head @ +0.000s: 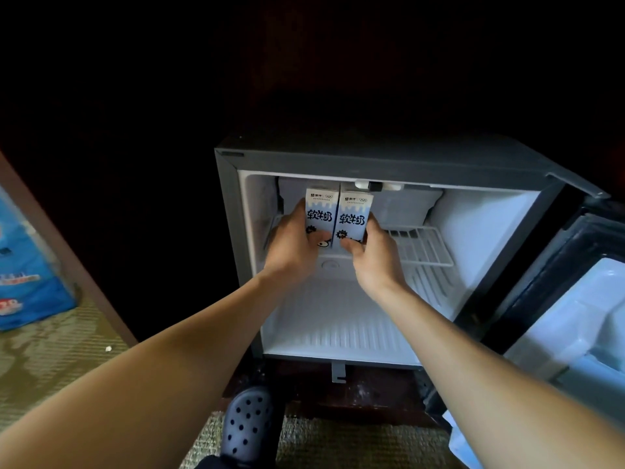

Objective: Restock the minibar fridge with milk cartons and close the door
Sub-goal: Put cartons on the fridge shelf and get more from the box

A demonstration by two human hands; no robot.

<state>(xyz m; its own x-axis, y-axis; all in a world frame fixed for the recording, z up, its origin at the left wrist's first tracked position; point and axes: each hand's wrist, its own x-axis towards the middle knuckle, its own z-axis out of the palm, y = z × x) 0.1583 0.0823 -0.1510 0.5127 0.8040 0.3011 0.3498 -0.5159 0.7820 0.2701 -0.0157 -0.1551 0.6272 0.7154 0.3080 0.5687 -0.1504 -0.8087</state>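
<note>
Dark cabinetry surrounds the boxy grey minibar fridge (399, 164), and we see its smooth white plastic interior past the door (575, 316) open to our right. At the white wire shelf (422, 245) two rectangular printed cartons stand upright, side by side and touching. Our left hand (291, 248) grips the left carton (319, 211) and our right hand (375, 258) grips the right carton (353, 214).
</note>
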